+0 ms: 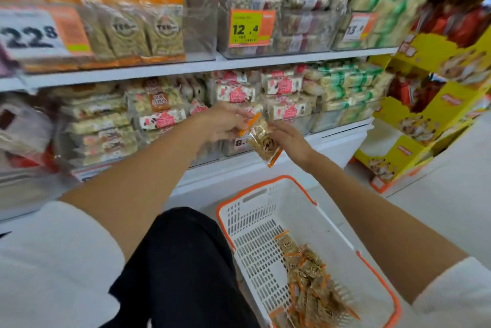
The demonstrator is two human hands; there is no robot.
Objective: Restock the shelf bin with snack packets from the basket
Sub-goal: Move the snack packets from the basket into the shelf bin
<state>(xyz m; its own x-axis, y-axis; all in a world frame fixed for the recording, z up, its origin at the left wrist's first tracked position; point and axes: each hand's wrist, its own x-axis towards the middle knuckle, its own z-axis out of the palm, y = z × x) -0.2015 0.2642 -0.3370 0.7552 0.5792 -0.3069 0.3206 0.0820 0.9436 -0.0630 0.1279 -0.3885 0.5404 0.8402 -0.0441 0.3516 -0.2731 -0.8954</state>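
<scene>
In open air above the orange-rimmed white plastic basket [266,180], left hand [222,123] and right hand [290,139] both pinch one orange-edged clear snack packet [264,142].

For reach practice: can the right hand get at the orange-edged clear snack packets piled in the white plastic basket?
Probably yes: the white basket is open-topped below that arm, nothing covers the piled packets; but the right hand must first release its held packet.

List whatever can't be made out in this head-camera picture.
- Upper-shelf packets: head view, motion blur smears their labels.
- Lower price tag: head view, covered by the left hand and held packet.
- Right hand grip: head view, fingertips hidden behind the held packet.
- Basket: head view, near end cut by the bottom edge.
</scene>
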